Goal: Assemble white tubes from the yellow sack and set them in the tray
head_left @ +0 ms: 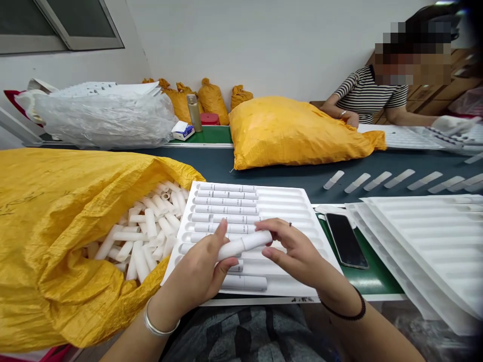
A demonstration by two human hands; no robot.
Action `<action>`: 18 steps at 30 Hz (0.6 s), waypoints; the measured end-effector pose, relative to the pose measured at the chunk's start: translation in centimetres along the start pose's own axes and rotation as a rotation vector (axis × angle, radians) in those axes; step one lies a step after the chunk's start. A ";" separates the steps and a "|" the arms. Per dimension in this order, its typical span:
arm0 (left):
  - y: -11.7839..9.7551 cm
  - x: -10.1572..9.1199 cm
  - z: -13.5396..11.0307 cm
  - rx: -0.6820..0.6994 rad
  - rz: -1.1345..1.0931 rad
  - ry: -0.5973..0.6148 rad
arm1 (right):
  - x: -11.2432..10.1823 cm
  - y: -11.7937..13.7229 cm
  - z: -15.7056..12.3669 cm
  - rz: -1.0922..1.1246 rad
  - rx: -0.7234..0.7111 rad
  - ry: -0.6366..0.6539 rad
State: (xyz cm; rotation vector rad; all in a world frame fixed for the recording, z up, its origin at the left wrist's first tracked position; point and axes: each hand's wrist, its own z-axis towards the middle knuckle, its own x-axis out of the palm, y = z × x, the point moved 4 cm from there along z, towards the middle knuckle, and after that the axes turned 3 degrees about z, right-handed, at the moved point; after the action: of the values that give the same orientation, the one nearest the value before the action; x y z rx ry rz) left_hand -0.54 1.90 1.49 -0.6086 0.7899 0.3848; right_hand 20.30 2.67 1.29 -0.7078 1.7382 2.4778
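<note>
Both hands are on a white plastic tube (247, 244), which is tilted slightly and has a seam ring near its middle. My left hand (198, 266) grips its left part between thumb and fingers. At the tube's right end, my right hand (296, 254) closes thumb and fingertips around it. Beneath them lies a white ridged tray (290, 206). Printed white tubes (226, 202) lie in rows along the tray's left half, some partly hidden by my hands. To the left, an open yellow sack (41, 241) spills many loose white tubes (151, 223).
A black phone (346, 239) lies right of the tray, beside stacked empty trays (426, 236). White tubes (388, 179) lie spaced along the dark belt (211, 163). Behind it are a full yellow sack (294, 133) and a plastic-wrapped bundle (105, 115). A co-worker (377, 95) sits at the far right.
</note>
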 end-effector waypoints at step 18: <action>13.2 -7.1 -7.9 -0.887 0.739 0.242 | -17.0 -12.5 8.0 -0.896 0.614 -0.498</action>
State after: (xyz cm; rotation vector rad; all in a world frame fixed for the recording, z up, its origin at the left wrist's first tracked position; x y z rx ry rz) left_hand -16.48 6.28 -2.30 -1.1934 1.0590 1.4027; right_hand 36.29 18.44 -1.13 -0.5513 1.4051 1.2889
